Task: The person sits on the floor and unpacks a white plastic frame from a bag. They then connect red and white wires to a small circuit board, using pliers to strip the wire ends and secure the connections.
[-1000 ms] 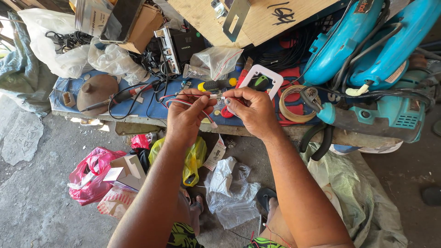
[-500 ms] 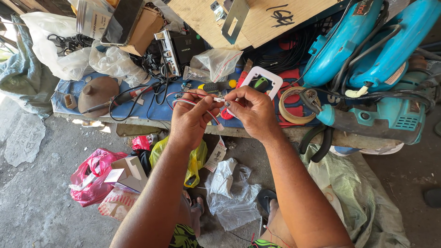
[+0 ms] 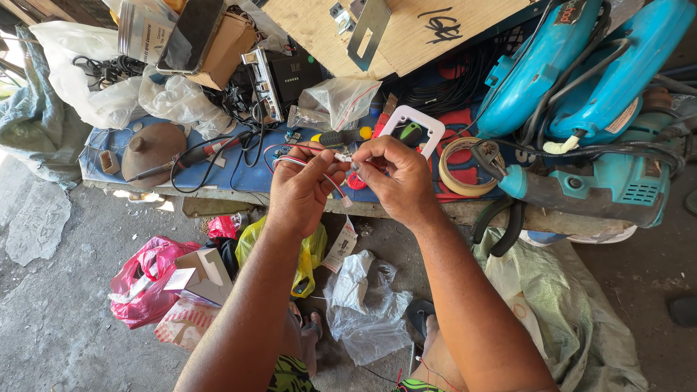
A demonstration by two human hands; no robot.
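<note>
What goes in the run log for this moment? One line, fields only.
left hand: pinching thin red and white wires | right hand: pinching same wires' small white connector | nearby: white rectangular plastic frame, tan tape roll

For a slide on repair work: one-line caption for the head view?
Both hands, left hand and right hand, pinch thin wires over a cluttered bench beside blue power tools.

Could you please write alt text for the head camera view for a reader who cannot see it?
Both hands, left hand and right hand, pinch thin coloured wires together above a cluttered workbench. Blue power tools, a tape roll and plastic bags surround them.
</note>
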